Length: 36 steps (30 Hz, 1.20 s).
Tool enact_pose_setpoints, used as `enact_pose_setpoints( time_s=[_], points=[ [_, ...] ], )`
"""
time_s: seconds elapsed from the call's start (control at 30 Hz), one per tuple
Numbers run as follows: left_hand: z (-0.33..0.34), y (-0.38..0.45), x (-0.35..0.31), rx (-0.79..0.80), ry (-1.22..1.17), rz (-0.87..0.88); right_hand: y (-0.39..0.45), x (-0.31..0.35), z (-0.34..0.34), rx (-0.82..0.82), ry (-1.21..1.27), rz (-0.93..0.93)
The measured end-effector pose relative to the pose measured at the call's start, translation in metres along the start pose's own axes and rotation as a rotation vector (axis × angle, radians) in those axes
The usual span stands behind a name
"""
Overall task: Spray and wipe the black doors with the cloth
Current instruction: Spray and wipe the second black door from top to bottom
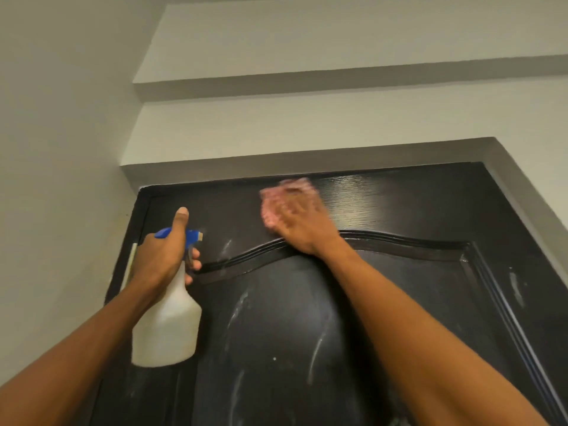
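Observation:
A black panelled door (399, 204) fills the lower part of the head view, with pale streaks on its arched middle panel. My left hand (163, 256) grips the neck of a white spray bottle (169, 327) with a blue nozzle, held up near the door's upper left corner, thumb raised. My right hand (298, 222) presses a pink cloth (273, 201) against the top of the door; hand and cloth are motion-blurred. The door surface to the right of the cloth shines wet.
A grey wall (55, 149) stands close on the left. The door sits in a grey recessed frame (307, 155), with stepped ceiling ledges above. The frame's right side (541, 216) slants down at the right edge.

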<state>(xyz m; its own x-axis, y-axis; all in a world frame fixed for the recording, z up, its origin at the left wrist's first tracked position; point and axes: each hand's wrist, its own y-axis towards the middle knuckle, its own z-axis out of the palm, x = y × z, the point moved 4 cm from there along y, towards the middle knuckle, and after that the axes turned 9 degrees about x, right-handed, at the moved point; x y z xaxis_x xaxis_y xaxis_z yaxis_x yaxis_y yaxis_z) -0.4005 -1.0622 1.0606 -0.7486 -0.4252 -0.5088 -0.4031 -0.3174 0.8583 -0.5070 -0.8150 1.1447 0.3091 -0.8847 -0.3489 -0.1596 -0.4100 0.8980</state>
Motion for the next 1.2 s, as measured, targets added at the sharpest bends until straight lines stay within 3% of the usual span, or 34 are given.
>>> enact_pose_setpoints(
  time_s=[0.07, 0.13, 0.2, 0.33, 0.4, 0.43, 0.5, 0.6, 0.63, 0.7, 0.8, 1.03, 1.13, 1.2],
  points=[
    [-0.012, -0.001, 0.005, -0.013, 0.011, -0.006, -0.007, -0.022, 0.003, -0.139, 0.085, 0.429],
    [-0.026, 0.002, 0.009, -0.020, 0.019, -0.020, -0.004, -0.005, 0.010, -0.097, 0.114, 0.572],
    [-0.040, 0.006, 0.010, -0.029, 0.032, -0.029, 0.004, 0.038, 0.015, -0.075, 0.044, 0.366],
    [-0.056, 0.010, 0.014, -0.050, 0.080, -0.001, -0.014, 0.140, 0.051, 0.131, -0.141, -0.446],
    [-0.062, 0.010, 0.017, -0.058, 0.102, -0.005, -0.020, 0.156, 0.063, 0.245, -0.195, -0.603],
    [-0.065, 0.011, 0.019, -0.061, 0.108, -0.012, -0.013, 0.149, 0.058, 0.244, -0.183, -0.573],
    [-0.070, 0.013, 0.021, -0.054, 0.107, -0.021, 0.004, 0.126, 0.036, 0.128, -0.130, -0.346],
    [-0.079, 0.016, 0.026, -0.028, 0.101, -0.038, 0.026, 0.065, 0.005, -0.062, -0.013, 0.245],
    [-0.082, 0.017, 0.028, -0.026, 0.101, -0.037, 0.031, 0.053, 0.003, -0.046, 0.016, 0.389],
    [-0.089, 0.019, 0.031, -0.031, 0.098, -0.025, 0.043, 0.057, 0.005, 0.034, 0.013, 0.480],
    [-0.094, 0.024, 0.031, -0.045, 0.102, -0.027, 0.057, 0.091, 0.010, 0.052, 0.070, 0.355],
    [-0.095, 0.024, 0.032, -0.181, 0.168, -0.044, 0.029, 0.237, 0.051, 0.125, 0.148, -0.246],
    [-0.093, 0.020, 0.041, -0.179, 0.204, -0.093, 0.011, 0.239, 0.060, 0.155, 0.132, -0.320],
    [-0.094, 0.019, 0.042, -0.153, 0.179, -0.104, 0.017, 0.213, 0.051, 0.067, 0.095, -0.253]
  ],
)
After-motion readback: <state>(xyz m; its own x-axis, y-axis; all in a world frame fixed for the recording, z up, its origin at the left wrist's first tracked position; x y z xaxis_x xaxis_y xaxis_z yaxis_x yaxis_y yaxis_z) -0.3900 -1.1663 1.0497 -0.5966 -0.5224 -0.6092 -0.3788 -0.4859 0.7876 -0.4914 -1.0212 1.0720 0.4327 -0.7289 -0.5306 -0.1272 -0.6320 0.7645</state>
